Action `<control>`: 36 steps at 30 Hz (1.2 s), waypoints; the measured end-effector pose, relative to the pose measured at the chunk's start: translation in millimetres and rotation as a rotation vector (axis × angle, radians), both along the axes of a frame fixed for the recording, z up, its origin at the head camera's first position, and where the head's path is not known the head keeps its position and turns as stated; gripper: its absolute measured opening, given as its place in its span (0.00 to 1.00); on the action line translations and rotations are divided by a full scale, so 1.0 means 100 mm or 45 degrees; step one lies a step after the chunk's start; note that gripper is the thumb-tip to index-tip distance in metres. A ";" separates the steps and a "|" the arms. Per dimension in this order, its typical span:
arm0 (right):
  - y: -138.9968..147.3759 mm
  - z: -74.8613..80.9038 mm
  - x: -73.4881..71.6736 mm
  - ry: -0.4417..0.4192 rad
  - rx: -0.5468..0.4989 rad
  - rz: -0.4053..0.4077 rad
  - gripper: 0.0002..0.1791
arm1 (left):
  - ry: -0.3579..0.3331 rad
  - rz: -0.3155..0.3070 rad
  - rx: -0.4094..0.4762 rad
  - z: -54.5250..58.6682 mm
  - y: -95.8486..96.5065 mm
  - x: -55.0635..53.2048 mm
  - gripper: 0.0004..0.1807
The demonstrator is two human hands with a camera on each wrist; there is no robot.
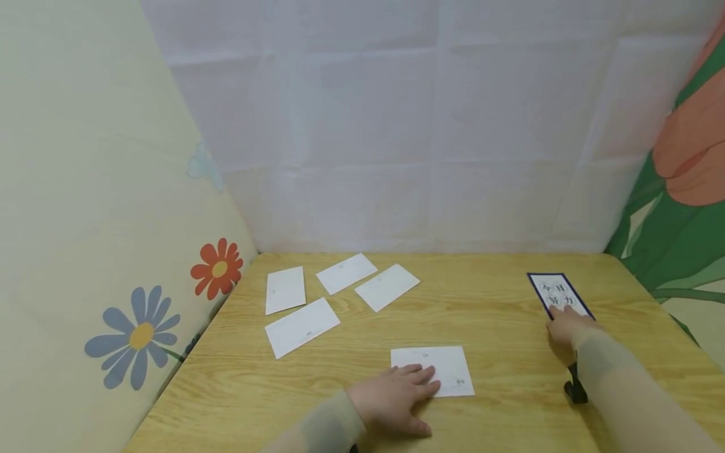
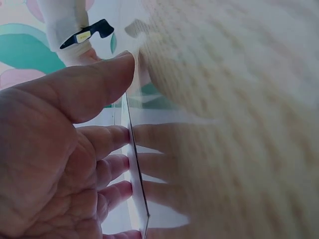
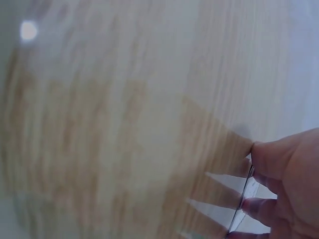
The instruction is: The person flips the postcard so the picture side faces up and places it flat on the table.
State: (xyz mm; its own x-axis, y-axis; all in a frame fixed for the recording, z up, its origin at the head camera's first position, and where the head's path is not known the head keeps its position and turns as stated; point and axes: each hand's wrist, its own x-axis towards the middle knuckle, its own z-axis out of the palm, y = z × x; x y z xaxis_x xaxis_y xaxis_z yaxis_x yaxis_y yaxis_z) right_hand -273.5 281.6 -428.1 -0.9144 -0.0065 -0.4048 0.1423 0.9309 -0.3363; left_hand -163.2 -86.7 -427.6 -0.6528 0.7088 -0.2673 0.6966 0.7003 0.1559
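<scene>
My left hand [image 1: 395, 397] lies with fingers spread over the left part of a white card [image 1: 447, 368] at the front of the table. In the left wrist view the fingertips press on that card [image 2: 135, 169], and the thumb stays off to its side. At the right, my right hand [image 1: 568, 325] touches the near end of a purple-bordered card [image 1: 557, 290] printed with Chinese characters. The right wrist view shows the fingertips on this card [image 3: 241, 204], with the thumb down at its edge. Both cards lie flat on the wooden table [image 1: 481, 296].
Several white cards lie loosely grouped at the back left, among them one card [image 1: 286, 289] near the table's left edge and another card [image 1: 303, 327] closer to me. A pale cloth [image 1: 351, 138] hangs behind the table. Flower-painted walls [image 1: 85, 220] flank both sides.
</scene>
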 end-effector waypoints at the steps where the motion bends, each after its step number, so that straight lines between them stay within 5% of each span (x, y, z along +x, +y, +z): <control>1: 0.00 -0.01 0.00 0.001 0.000 -0.008 0.32 | 0.005 -0.006 -0.004 0.00 0.00 0.00 0.40; 9: -0.07 -0.03 0.02 0.250 0.121 0.136 0.32 | -0.013 -0.012 -0.002 0.00 -0.01 -0.01 0.41; 13: -0.19 -0.04 0.00 0.367 0.063 0.228 0.33 | -0.032 -0.018 0.009 -0.01 -0.02 -0.03 0.41; 20: -0.54 -0.05 0.07 0.363 -0.218 0.344 0.37 | -0.063 -0.007 0.012 -0.03 -0.02 -0.05 0.41; 36: -1.15 -0.06 0.33 0.380 -0.361 0.453 0.27 | 0.041 -0.067 0.128 -0.06 -0.09 -0.16 0.38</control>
